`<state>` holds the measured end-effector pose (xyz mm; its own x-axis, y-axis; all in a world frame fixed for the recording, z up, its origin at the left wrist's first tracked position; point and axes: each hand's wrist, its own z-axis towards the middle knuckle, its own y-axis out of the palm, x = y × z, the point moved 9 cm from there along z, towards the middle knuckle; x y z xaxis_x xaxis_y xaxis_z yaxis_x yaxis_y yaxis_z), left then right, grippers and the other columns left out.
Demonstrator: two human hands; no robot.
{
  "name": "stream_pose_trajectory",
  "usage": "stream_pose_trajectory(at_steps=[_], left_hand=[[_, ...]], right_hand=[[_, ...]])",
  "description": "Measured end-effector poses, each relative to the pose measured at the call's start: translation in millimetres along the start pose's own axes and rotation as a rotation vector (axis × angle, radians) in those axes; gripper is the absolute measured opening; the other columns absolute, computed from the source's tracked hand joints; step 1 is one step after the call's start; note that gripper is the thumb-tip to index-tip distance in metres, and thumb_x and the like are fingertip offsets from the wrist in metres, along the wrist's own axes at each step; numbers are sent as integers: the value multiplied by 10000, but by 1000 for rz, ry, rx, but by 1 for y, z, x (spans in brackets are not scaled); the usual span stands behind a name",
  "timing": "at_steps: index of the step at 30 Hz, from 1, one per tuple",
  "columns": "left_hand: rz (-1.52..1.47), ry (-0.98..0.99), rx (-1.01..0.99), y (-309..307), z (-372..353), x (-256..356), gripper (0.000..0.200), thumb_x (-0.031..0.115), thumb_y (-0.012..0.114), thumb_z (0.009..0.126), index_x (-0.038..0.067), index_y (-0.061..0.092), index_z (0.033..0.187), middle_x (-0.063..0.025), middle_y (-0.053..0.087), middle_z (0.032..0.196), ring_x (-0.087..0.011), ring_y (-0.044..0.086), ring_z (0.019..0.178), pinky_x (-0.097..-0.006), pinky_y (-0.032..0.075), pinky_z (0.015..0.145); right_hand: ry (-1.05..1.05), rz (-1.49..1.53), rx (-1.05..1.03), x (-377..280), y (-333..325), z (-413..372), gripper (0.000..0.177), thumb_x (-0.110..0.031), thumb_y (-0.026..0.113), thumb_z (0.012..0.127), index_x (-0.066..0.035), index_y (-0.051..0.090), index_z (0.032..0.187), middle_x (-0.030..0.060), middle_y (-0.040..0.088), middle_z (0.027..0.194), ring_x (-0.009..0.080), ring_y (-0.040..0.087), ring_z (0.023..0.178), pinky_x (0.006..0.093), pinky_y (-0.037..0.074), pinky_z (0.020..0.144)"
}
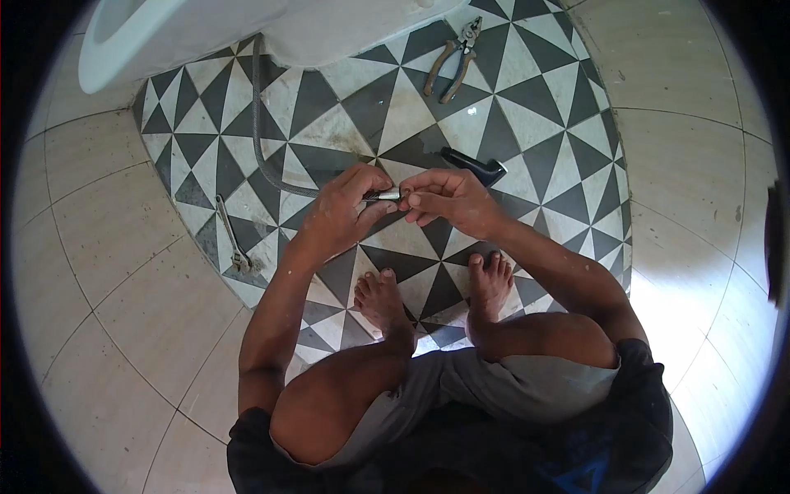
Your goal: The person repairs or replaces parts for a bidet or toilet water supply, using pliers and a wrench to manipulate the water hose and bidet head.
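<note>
A grey flexible hose (259,140) runs down from under the white ceramic fixture and curves right to my hands. My left hand (350,202) is closed around its end, just behind a shiny metal fitting (387,195). Against the tip of that fitting, the fingers of my right hand (440,198) are pinched together; whatever they hold is too small to make out. Right beside my right hand, a black handheld sprayer (476,166) lies on the patterned floor.
The white ceramic fixture (329,33) fills the top left. Pliers (454,62) with worn handles lie open at the upper right of the patterned tiles (527,123). An adjustable wrench (231,235) rests at the left. My bare feet are below my hands.
</note>
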<state>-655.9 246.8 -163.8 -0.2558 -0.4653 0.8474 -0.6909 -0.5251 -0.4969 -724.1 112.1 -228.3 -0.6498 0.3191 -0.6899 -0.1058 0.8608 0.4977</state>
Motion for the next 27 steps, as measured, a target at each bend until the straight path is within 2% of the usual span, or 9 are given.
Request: stream_pose_trajectory(at_steps=[4,7,9,16,18,22,27], left_hand=[[-34,10,41,-4,-2,4,311,96,793,828,6,625,1074,-140,668,1133,-296,676,1041,-370,539,877],[-39,45,87,-13,-4,9,309,87,803,818,9,634,1064,-140,680,1123,-287,682,1040,-364,542,878],[-45,70,114,-19,-4,12,310,77,808,810,9,638,1059,-142,686,1115,-286,685,1036,-363,542,878],[-60,97,159,-34,-8,20,304,99,796,826,10,637,1070,-137,669,1123,-291,689,1025,-363,560,874],[-75,87,161,-34,-9,20,300,98,795,827,9,638,1067,-136,670,1124,-291,690,1025,-363,560,874],[-147,99,175,-32,-11,21,306,78,809,816,3,639,1059,-147,670,1126,-276,695,1016,-351,566,863],[-294,96,178,-33,-13,21,329,16,804,820,16,610,1085,-151,653,1164,-215,687,1002,-325,567,852]], right_hand=[[6,-33,21,-1,-3,1,299,-183,669,1000,-11,649,1244,74,737,1049,130,710,885,274,589,776],[-85,-61,26,-15,-2,-6,249,-142,664,999,-6,671,1208,73,733,1029,122,701,895,271,586,790],[-257,-60,-22,-33,4,-11,233,-68,659,987,22,673,1201,116,731,1060,144,699,940,280,583,839],[-328,-246,-26,-56,14,-18,227,-44,633,997,35,671,1206,122,709,1103,144,689,985,281,574,873],[-341,-236,17,-57,13,-18,231,-94,654,999,10,685,1203,67,701,1016,93,660,930,239,535,832],[-326,-344,24,-64,18,-16,229,-65,600,1021,25,665,1221,102,692,1065,131,683,950,268,568,850],[-394,-309,74,-75,33,-20,231,-112,618,1020,-3,676,1215,83,666,1008,107,658,860,238,538,754]])
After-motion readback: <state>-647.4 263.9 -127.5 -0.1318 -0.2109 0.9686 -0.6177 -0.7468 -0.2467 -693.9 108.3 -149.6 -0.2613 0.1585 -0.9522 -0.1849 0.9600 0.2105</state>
